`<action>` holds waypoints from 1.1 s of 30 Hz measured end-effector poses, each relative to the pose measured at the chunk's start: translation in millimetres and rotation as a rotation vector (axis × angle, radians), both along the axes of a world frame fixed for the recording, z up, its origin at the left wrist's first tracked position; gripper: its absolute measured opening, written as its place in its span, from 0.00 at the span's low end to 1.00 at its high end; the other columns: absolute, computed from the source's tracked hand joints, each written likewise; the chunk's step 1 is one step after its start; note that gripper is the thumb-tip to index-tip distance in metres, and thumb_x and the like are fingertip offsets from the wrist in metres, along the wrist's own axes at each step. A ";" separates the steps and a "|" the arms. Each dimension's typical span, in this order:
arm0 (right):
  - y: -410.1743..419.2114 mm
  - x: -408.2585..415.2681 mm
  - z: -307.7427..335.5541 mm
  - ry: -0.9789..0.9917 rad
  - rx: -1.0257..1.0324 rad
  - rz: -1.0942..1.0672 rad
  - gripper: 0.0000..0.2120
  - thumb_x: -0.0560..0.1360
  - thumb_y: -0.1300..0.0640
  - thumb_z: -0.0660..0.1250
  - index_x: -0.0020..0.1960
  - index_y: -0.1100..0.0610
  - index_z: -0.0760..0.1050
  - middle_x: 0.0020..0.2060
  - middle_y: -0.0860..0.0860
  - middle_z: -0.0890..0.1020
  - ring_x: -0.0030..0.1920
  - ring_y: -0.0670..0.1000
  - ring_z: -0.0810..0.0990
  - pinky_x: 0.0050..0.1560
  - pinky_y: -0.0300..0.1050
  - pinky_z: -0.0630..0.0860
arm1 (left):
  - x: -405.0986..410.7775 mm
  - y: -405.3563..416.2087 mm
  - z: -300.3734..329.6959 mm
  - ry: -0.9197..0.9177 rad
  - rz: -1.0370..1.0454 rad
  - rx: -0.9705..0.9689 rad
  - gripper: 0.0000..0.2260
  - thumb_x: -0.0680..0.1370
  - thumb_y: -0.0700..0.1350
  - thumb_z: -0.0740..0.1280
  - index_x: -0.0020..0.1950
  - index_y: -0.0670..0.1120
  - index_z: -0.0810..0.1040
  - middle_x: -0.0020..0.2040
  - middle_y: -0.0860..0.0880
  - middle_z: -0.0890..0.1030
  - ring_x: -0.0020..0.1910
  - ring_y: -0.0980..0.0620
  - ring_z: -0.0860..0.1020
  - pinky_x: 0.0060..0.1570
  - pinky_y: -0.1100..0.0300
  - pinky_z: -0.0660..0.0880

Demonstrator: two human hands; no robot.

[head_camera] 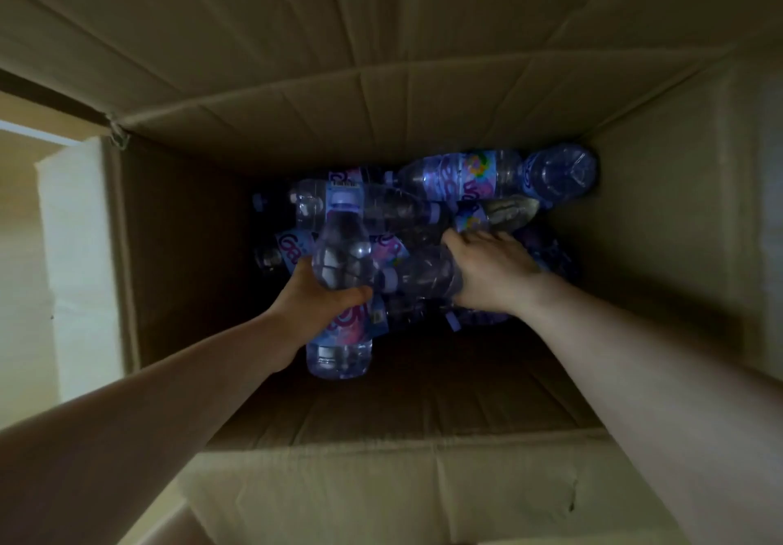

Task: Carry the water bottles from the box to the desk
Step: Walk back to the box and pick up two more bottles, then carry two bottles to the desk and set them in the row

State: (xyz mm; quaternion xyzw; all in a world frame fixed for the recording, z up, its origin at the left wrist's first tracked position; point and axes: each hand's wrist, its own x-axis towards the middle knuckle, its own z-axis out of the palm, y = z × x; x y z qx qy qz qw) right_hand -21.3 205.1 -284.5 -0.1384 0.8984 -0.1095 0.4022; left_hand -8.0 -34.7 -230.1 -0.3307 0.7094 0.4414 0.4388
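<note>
Cardboard box fills the frame; the left hand grips a water bottle at centre, long axis vertical in frame, cap uppermost. The right hand lies on the bottle pile, fingers hidden, grip unclear.

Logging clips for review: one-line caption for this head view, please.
Inside a cardboard box, the left hand grips a water bottle while the right hand reaches into the bottle pile.

Box was recorded as plain brown cardboard. Bottles were noted as clear with a blue-violet tint; labels were light blue, patterned with pink and purple swirls.
</note>
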 end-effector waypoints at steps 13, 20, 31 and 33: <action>-52.6 26.1 150.1 -0.867 -0.675 -1.279 0.25 0.64 0.45 0.77 0.58 0.55 0.79 0.49 0.57 0.85 0.50 0.56 0.85 0.47 0.50 0.82 | -17.7 -41.6 135.8 -0.018 -0.067 0.095 0.23 0.70 0.47 0.76 0.62 0.47 0.75 0.54 0.45 0.83 0.52 0.45 0.82 0.57 0.45 0.78; -115.5 21.0 241.3 -0.813 -0.685 -1.258 0.18 0.67 0.48 0.75 0.54 0.55 0.79 0.45 0.58 0.86 0.46 0.55 0.86 0.43 0.47 0.82 | -6.2 -102.4 229.4 0.038 -0.035 0.166 0.13 0.73 0.40 0.72 0.56 0.47 0.76 0.51 0.41 0.82 0.51 0.41 0.81 0.53 0.49 0.78; -235.3 1.3 396.4 -0.451 -0.503 -0.773 0.26 0.69 0.52 0.77 0.60 0.57 0.69 0.54 0.57 0.81 0.52 0.56 0.83 0.57 0.58 0.79 | 46.0 -204.4 366.7 0.227 0.429 -0.051 0.26 0.68 0.44 0.77 0.60 0.42 0.68 0.55 0.41 0.78 0.50 0.43 0.80 0.51 0.49 0.79; -263.4 5.4 423.9 -0.364 -0.514 -0.698 0.27 0.68 0.52 0.77 0.59 0.57 0.67 0.53 0.57 0.81 0.51 0.55 0.83 0.56 0.57 0.79 | 61.1 -218.2 394.1 0.299 0.550 -0.101 0.25 0.68 0.44 0.77 0.58 0.43 0.67 0.53 0.43 0.77 0.49 0.45 0.79 0.49 0.51 0.78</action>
